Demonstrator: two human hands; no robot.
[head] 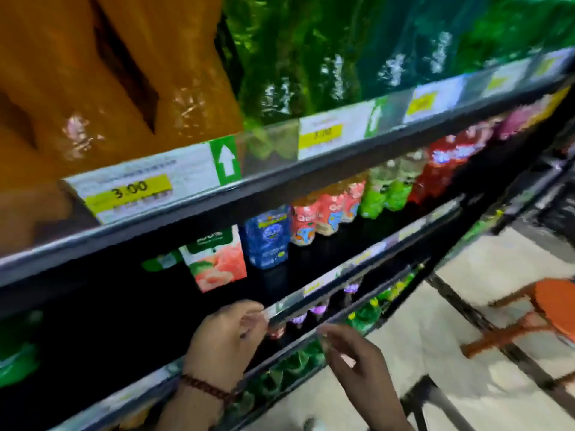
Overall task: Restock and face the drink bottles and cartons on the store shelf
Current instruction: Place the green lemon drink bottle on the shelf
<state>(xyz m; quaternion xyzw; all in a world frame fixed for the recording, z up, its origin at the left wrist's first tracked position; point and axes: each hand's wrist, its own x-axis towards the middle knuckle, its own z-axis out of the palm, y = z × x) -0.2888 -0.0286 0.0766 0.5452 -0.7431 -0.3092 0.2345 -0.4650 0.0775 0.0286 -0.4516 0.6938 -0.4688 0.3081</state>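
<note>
**Both hands at the shelf edge, cartons waiting above**

While the view is smeared by motion, both hands show low in the frame at the front of the shelves. The left hand (228, 335) has its fingers (252, 318) loosely curled against the price strip (314, 290) of the middle shelf; whether they pinch the strip or merely touch it, I cannot tell. The right hand (357, 362) hangs just beside it, fingers spread and relaxed, holding nothing.

Up and slightly right of the left fingers stands the peach juice carton (214, 262), and beside it the blue carton (267, 239). Farther right along that shelf runs a row of small bottles (323, 214), then green bottles (382, 189) and red bottles (441, 169). Left of the peach carton the shelf is dark, so that is likely where stock needs pulling forward.

A full carton probably feels fairly heavy and stiff at its corners, with panels that give under pressure; taking it across 2 opposite sides near mid-height seems safest. The bottles look slick with shrink labels, so a wrap round the body, not the cap, should hold better.
</note>
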